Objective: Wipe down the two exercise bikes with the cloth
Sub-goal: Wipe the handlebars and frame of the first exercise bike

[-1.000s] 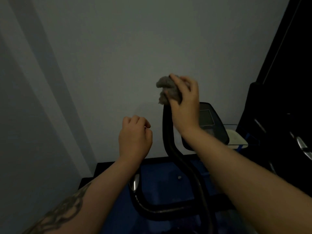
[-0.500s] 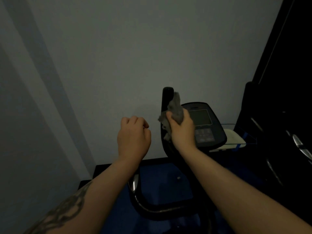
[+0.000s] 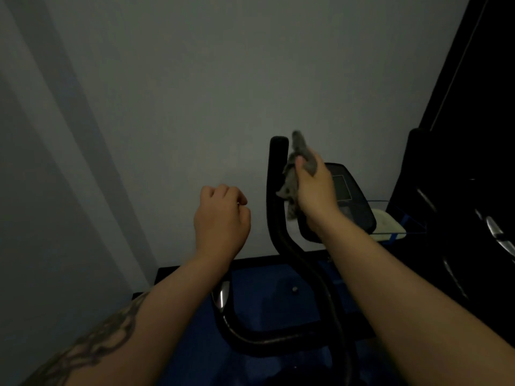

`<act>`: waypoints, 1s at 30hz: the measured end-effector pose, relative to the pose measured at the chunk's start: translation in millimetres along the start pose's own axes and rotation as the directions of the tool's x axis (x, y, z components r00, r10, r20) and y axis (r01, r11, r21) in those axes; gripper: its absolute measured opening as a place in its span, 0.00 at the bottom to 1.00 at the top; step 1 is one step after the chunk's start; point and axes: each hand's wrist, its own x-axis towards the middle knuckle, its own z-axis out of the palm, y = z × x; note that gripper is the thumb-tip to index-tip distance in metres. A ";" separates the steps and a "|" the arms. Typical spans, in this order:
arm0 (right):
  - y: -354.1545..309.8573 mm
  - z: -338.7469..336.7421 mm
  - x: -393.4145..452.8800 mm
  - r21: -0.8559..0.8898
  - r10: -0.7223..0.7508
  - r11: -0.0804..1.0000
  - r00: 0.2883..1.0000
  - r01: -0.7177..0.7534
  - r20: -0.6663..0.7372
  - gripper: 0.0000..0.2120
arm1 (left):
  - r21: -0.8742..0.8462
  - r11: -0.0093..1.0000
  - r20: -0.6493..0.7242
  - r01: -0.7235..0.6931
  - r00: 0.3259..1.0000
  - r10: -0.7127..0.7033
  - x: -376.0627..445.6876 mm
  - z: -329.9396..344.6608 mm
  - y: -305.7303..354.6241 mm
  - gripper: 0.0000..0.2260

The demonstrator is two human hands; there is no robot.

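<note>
A: Where is the cloth [image 3: 299,168]?
B: Grey and bunched, right of centre, clamped in the right hand [image 3: 316,190], thumb over its front. It lies against the right side of the upright handlebar grip [image 3: 277,174] of the exercise bike [image 3: 281,338].

A: And the left hand [image 3: 221,221]?
B: At nine o'clock from the grip, apart from it, fingers curled in and holding nothing.

A: What surrounds them?
B: The console [image 3: 348,201] sits at three o'clock from the right hand, partly hidden by it. A pale pad [image 3: 388,224] lies farther out at three o'clock. A grey wall [image 3: 223,79] fills twelve o'clock; blue floor [image 3: 264,288] shows at six.
</note>
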 end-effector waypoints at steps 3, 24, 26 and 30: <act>0.0 21.6 3.9 0.009 -0.049 0.999 0.999 0.049 -0.016 0.13 | 0.000 1.000 0.015 0.013 1.000 -0.013 -1.2 -0.8 0.2 0.02; -6.9 0.3 -37.4 -0.427 -0.211 0.870 0.969 0.247 0.131 0.10 | -0.164 0.984 0.000 0.077 0.997 -0.078 -2.1 -11.8 5.8 0.06; 10.4 8.6 -60.9 -0.484 -0.194 0.837 0.965 0.256 0.176 0.12 | -0.178 0.977 0.023 0.116 0.993 -0.114 -10.6 -17.4 8.2 0.08; 11.8 -16.5 -83.4 -0.640 -0.186 0.674 0.923 0.370 0.338 0.11 | -0.096 0.991 0.146 0.094 0.986 -0.079 -38.1 -18.9 12.3 0.14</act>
